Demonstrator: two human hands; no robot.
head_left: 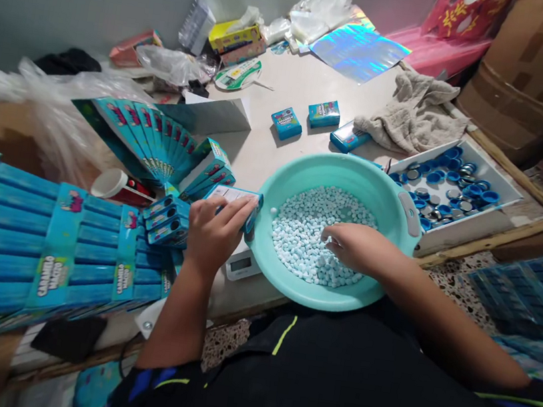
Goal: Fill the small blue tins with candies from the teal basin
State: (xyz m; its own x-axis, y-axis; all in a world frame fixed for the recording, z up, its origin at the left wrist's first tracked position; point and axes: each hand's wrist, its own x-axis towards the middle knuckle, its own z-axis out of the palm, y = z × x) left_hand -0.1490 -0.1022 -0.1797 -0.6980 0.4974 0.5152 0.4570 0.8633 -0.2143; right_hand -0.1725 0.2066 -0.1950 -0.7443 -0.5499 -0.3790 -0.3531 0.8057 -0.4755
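My left hand [218, 226] is closed round a small blue candy box [252, 213], tilted against the left side of a turquoise basin [323, 298]. The lower part of that box is hidden behind my fingers. Many small pale blue and white candies [297, 234] cover the basin's bottom. Inside it, my right hand [354, 245] reaches down to the candies with its fingers curled together on some of them; how many it holds is hidden. A white scale [242, 265] shows partly beneath the basin's left edge.
Three blue boxes [287, 123] lie behind the basin, near a grey cloth [416, 109]. To the right, a white tray [499, 195] holds blue caps and metal discs. Stacked blue cartons [10, 227] fill the left side, beside a cup [111, 184] and fanned printed cardboard [144, 135].
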